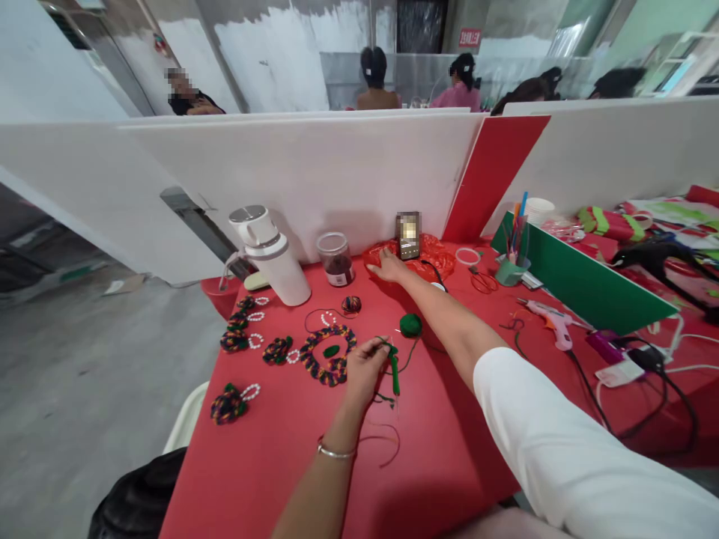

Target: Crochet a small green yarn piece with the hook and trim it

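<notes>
Over the middle of the red table, my left hand (366, 365) pinches a small piece of green crochet work (394, 370) near its top, where a thin hook or needle shows. Green yarn trails from it beside a green yarn ball (410, 325). My right hand (389, 267) reaches far forward, its fingers spread on a crumpled red plastic bag (438, 260), just left of an upright phone (408, 235). A multicoloured crocheted ring (312, 367) lies left of my left hand, with a small green piece inside it.
Multicoloured crocheted pieces with white bead loops (229, 404) line the left side. Behind stand a white thermos (281, 271) and a clear jar (335, 262). At right are a pink glue gun (553, 322), cables, a pen cup (510, 271) and a green board (578, 281). People sit beyond the partition.
</notes>
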`<state>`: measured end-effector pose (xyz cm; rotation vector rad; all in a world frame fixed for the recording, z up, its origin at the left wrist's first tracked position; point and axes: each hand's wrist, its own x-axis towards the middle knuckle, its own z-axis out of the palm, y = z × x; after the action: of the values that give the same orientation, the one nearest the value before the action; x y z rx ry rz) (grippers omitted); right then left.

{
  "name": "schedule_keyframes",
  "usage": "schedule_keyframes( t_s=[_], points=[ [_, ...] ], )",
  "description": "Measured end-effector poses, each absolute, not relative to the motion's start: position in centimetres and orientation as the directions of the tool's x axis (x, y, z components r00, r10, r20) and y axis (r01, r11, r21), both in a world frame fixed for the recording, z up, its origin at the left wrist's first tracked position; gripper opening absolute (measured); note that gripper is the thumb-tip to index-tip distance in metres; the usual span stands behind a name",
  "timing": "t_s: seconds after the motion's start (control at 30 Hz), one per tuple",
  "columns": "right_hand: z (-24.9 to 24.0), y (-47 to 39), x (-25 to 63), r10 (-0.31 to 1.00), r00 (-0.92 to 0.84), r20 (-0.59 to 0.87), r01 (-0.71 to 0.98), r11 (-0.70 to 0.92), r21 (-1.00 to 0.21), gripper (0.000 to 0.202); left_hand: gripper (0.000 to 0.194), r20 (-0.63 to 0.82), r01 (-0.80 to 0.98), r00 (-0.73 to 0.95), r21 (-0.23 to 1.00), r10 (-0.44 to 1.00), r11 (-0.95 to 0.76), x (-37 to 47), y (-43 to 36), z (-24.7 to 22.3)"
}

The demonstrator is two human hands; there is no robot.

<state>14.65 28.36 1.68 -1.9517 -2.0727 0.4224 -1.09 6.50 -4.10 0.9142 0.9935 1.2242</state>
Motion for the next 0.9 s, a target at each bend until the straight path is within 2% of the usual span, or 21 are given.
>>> schedule_keyframes(
  t_s=[0.17, 0.3, 0.43, 0.5, 0.57, 0.67, 0.77, 0.9],
  points=[
    [0.1, 29.5, 15.2, 0.997, -0.046, -0.06, 0.928, 0.02, -0.371, 0.073, 0.036, -0.153, -0.322, 0.107, 0.929, 0.982, 0.18, -1.2, 6.8, -4.3],
    [2.2, 28.7, 15.4, 0.998, -0.062, -0.032, 0.923, 0.045, -0.381, 0.061, 0.036, -0.155, -0.302, 0.098, 0.936, 0.983, 0.178, -1.2, 6.8, -4.3],
    [5.3, 23.8, 15.8, 0.988, -0.105, 0.115, 0.904, 0.143, -0.403, 0.05, 0.039, -0.193, -0.337, 0.1, 0.916, 0.976, 0.216, -1.1, 6.7, -4.1],
    [5.7, 19.3, 16.3, 0.922, -0.173, 0.346, 0.826, 0.328, -0.459, 0.038, 0.037, -0.182, -0.36, 0.1, 0.91, 0.978, 0.206, -1.1, 6.6, -4.1],
    [5.1, 13.8, 16.9, 0.846, -0.285, 0.45, 0.722, 0.499, -0.479, 0.027, 0.034, -0.149, -0.383, 0.107, 0.906, 0.983, 0.179, -1.1, 6.5, -4.1],
    [2.4, 6.2, 17.5, 0.757, -0.432, 0.489, 0.642, 0.639, -0.422, 0.029, 0.035, -0.128, -0.41, 0.109, 0.897, 0.986, 0.162, -1.2, 6.6, -4.4],
    [-0.8, 1.9, 17.0, 0.751, -0.423, 0.508, 0.681, 0.633, -0.369, 0.034, 0.038, -0.122, -0.43, 0.131, 0.887, 0.984, 0.167, -1.3, 6.6, -4.4],
    [-3.3, 1.3, 15.2, 0.726, -0.437, 0.531, 0.714, 0.639, -0.286, 0.032, 0.04, -0.144, -0.458, 0.089, 0.873, 0.986, 0.169, -1.2, 6.1, -3.9]
  ],
)
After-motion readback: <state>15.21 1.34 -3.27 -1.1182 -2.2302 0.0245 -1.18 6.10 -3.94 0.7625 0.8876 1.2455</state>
